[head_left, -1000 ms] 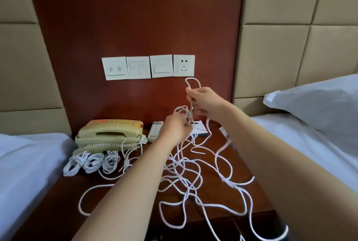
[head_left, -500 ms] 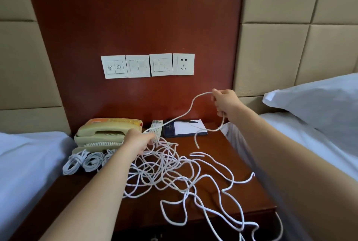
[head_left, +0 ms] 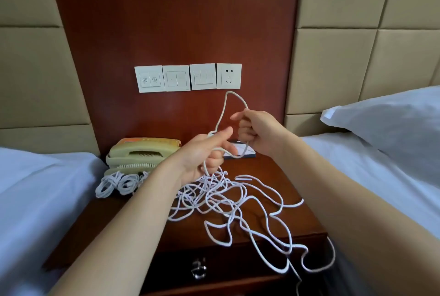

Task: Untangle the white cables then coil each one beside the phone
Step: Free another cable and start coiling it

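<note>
Small finished coils of white cable (head_left: 119, 182) are laid beside the beige plastic desk phone (head_left: 140, 153) (one is partly hidden by a forearm). A white cable strand (head_left: 230, 92) is gripped by the left hand (head_left: 204, 155) and looped up into the closed right hand (head_left: 257, 134). A loose white cable tangle (head_left: 226, 200) is left sprawled over the dark wooden nightstand (head_left: 297, 222), so much work remains.

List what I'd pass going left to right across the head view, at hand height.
left bed → phone → left hand → right hand → pillow. Both hands grip a cable.
</note>
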